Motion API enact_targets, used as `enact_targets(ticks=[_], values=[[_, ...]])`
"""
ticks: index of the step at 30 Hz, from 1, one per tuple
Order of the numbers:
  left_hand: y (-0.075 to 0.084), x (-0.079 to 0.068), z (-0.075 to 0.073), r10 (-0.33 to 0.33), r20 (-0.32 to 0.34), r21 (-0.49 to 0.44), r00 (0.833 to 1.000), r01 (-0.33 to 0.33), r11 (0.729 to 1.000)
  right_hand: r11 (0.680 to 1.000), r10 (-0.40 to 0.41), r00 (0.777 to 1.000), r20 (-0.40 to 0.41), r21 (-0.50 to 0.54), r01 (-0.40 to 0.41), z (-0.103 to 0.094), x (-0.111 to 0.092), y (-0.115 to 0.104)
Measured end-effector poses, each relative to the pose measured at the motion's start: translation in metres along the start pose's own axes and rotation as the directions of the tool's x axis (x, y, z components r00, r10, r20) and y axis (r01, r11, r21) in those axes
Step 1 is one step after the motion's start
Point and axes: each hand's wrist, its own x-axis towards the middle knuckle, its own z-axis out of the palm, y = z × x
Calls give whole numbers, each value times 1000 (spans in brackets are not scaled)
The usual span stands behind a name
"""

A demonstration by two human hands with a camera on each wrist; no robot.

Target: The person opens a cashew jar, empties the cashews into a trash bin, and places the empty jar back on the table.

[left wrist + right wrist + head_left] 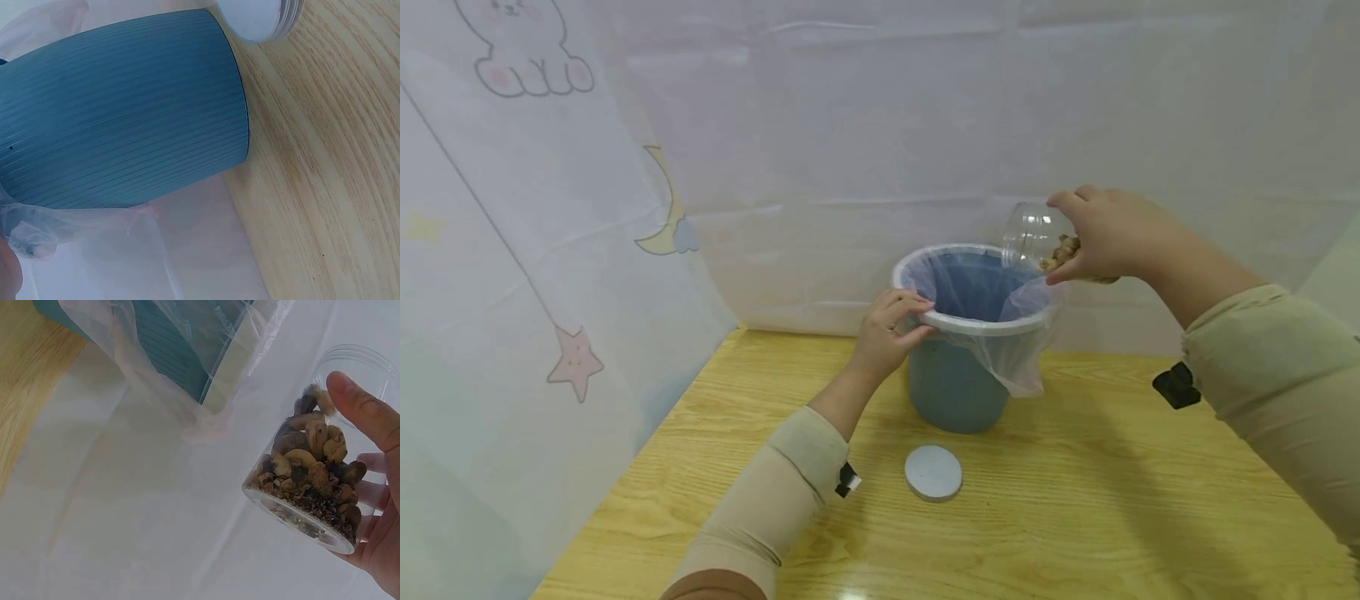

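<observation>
A blue-green trash bin (958, 387) stands upright on the table, lined with a thin translucent bag (1021, 367) that hangs over its white rim. My left hand (882, 333) grips that rim at its left front, thumb and fingers on either side. In my right hand (1123, 233) is a clear jar (1027, 233), held tilted at the bin's right edge with its open mouth toward the bin. Brown dried mushrooms (312, 450) and small crumbs lie in the jar, most near its base in the right wrist view. The bin's bottom is hidden.
A round white lid (933, 473) lies on the wood-grain table (1045, 517) in front of the bin. Close behind the bin hangs a pale sheet (820, 167), and another with cartoon prints (576, 362) closes off the left side.
</observation>
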Motion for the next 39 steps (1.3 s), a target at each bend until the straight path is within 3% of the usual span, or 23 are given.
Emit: enact_targets(ticks=[26,39], values=[[-2,0,0,11,-8,8,1000,-11,1000,989,-51,999,7,-138,51,9,5,-3],[-1,-1,0,5,-4,1,1000,-5,1000,953,-137,990,-24,-275,125,17,6,-2]])
